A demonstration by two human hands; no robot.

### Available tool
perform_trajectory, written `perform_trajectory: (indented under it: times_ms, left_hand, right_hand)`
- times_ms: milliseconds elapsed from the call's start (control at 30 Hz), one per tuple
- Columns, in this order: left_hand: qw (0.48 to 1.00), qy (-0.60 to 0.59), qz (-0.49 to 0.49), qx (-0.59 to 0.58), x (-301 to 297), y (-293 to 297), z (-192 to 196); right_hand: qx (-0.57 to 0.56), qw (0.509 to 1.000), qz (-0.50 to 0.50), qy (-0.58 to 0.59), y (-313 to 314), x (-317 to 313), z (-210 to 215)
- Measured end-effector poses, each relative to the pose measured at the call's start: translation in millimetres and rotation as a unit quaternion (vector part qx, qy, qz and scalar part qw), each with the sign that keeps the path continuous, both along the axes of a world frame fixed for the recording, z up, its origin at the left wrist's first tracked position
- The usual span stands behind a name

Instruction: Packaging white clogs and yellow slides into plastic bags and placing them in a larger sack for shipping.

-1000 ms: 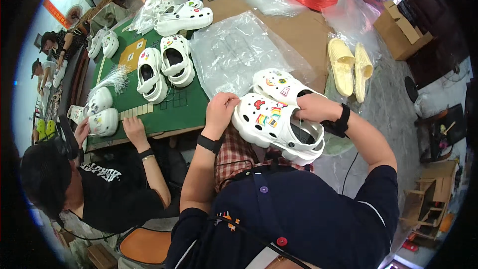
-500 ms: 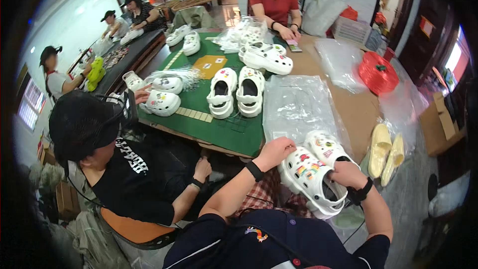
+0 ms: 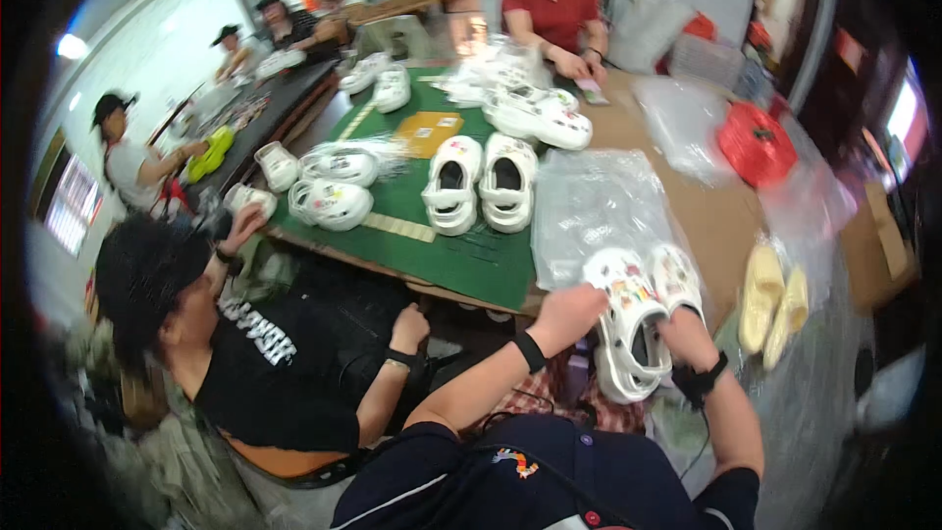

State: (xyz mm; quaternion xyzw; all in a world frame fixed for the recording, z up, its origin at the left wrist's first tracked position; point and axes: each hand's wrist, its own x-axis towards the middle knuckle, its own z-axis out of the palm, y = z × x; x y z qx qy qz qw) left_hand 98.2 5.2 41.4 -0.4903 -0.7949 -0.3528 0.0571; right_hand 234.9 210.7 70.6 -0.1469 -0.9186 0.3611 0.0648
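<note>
the pair of white clogs (image 3: 633, 314), chunky, perforated and dotted with colourful charms, sits between both grips at the counter's (image 3: 721, 255) near edge, toes pointing away. the right grip (image 3: 689, 339) is clamped around the right clog's opening; the left grip (image 3: 571, 318) touches the left clog's outer side, whether pinching i cannot tell.

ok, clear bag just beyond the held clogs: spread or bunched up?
Spread: the clear bag lies flat on the brown tabletop as a broad, wrinkled sheet, its near edge partly hidden by the white clogs.
</note>
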Motion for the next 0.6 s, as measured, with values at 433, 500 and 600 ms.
perform_trajectory:
  times_ms: [433, 500, 600]
  left_hand:
    - [0.993, 0.103, 0.027, 0.043, 3.0, 19.2, -3.5]
    - [0.993, 0.111, 0.023, 0.035, 8.9, 23.5, -3.1]
    - [0.992, 0.123, -0.011, 0.035, 7.0, 33.2, 0.0]
  right_hand:
    - [0.012, 0.992, -0.074, -0.101, 16.8, -33.9, -30.6]
    - [0.061, 0.987, -0.073, -0.127, 3.1, -31.6, -22.6]
    - [0.051, 0.996, -0.061, -0.028, -3.6, -28.7, -28.7]
